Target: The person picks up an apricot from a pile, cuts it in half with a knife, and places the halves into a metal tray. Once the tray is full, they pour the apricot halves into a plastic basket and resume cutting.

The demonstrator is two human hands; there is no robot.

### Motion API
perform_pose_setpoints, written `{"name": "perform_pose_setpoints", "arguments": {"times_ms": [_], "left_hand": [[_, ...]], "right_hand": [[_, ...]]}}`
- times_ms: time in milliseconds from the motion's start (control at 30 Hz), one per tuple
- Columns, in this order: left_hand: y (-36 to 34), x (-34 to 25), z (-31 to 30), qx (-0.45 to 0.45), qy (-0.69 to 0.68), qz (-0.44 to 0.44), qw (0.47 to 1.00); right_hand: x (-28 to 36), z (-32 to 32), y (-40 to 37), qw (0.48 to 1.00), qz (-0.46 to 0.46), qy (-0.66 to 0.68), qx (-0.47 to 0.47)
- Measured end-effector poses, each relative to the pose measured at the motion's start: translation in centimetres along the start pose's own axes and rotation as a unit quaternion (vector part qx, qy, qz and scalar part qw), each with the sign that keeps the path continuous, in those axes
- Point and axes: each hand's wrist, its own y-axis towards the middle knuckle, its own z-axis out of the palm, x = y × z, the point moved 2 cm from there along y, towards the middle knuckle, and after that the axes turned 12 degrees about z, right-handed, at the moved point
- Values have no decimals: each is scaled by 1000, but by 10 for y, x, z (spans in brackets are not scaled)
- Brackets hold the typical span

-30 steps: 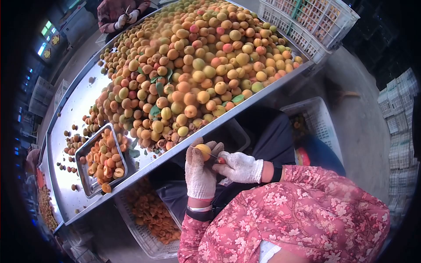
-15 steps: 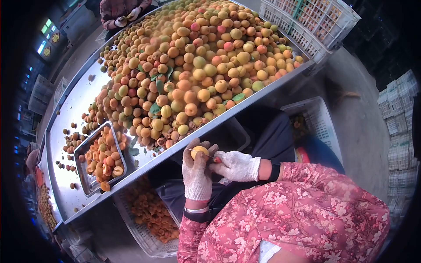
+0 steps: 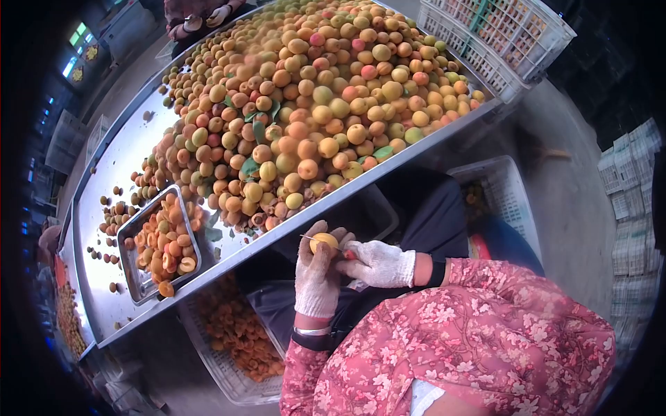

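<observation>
Gloved left hand (image 3: 317,281) pinches the round yellow-orange fruit (image 3: 322,245) at its fingertips; gloved right hand (image 3: 380,265), close beside, grips the thin red-handled tool (image 3: 350,254), its shaft lying crosswise against the fruit. The grey metal counter (image 3: 333,205) has its edge between hands and the heaped whole fruit (image 3: 305,149); shallow metal tray (image 3: 189,224) lies leftward.

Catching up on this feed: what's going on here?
The left hand holds a fruit; the right hand holds a knife to it. On the table are a heap of whole fruit and a tray of cut pieces. More pieces fill part of the crate below. A co-worker is across the table.
</observation>
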Motion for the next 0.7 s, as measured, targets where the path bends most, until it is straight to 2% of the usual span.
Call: {"name": "perform_pose_setpoints", "arguments": {"times_ms": [33, 200, 267, 400, 700], "left_hand": [[-1, 0, 3, 4, -22, -23, 999], [-1, -2, 9, 9, 7, 9, 1000], [-2, -6, 9, -2, 69, 30, 997], [-4, -8, 7, -9, 103, 32, 994], [-2, -15, 16, 1, 106, 31, 994]], "right_hand": [[0, 0, -1, 1000, -7, -1, -19], [4, -3, 0, 999, -10, -8, -46], [3, -3, 2, 1000, -10, 1, -11], [4, -2, 6, 997, 3, 51, 50], [12, -8, 0, 999, 5, 42, -3]]}}
